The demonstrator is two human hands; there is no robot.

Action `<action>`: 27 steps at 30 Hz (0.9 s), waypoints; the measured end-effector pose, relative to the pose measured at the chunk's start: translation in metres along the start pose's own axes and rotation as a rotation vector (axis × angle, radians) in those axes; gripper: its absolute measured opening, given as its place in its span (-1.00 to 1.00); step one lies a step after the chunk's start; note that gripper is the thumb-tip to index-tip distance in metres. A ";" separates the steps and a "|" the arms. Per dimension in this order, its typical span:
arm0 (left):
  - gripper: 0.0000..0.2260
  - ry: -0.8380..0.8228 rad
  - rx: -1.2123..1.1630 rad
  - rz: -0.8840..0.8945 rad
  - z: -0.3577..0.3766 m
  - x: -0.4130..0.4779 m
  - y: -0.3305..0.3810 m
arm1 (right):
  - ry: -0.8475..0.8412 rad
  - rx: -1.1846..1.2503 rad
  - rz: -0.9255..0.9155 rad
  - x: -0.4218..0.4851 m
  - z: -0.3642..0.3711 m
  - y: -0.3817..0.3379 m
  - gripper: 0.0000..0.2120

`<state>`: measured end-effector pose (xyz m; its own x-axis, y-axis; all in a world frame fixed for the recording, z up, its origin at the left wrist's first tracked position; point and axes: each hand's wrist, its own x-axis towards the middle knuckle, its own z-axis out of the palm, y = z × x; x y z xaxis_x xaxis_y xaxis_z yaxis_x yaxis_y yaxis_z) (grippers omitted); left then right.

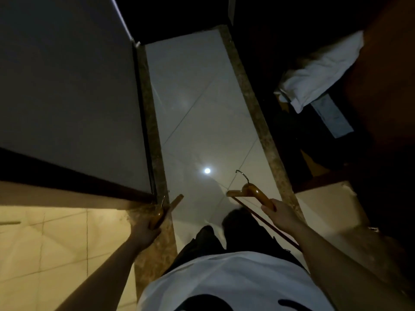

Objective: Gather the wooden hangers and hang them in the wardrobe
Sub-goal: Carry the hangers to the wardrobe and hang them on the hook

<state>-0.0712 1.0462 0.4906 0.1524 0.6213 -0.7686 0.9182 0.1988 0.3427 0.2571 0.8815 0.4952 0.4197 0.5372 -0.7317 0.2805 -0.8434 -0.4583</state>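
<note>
My right hand (280, 215) grips one arm of a wooden hanger (249, 191); its metal hook points up and away, and its thin lower bar runs back under my forearm. My left hand (147, 230) grips a second wooden hanger (167, 209), seen edge-on, with its end pointing forward over the floor. Both hangers are held at about waist height above the pale tiled floor (197, 104). The dark opening on the right may be the wardrobe (280, 63); its inside is too dark to make out.
A grey door or panel (67, 86) stands close on my left. Brown stone strips (253, 104) edge the pale floor on both sides. A white cloth (321, 72) lies on a dark surface at the right. A ceiling light reflects on the floor ahead.
</note>
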 end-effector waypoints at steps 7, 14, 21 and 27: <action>-0.90 -0.117 -0.022 0.138 -0.016 0.068 0.126 | 0.090 0.051 0.173 0.052 -0.054 0.009 -0.83; -0.91 -0.166 0.099 0.319 -0.032 0.125 0.253 | 0.111 0.131 0.268 0.116 -0.128 -0.011 -0.70; -0.91 -0.140 0.199 0.368 -0.064 0.175 0.326 | 0.079 0.132 0.193 0.178 -0.195 -0.068 -0.69; -0.88 -0.111 0.282 0.310 -0.109 0.232 0.354 | 0.083 0.277 0.103 0.232 -0.238 -0.139 -0.65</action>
<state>0.2495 1.3437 0.4929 0.4607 0.5303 -0.7117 0.8846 -0.2086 0.4172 0.5205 1.1263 0.5092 0.5058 0.4381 -0.7431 -0.0087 -0.8588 -0.5122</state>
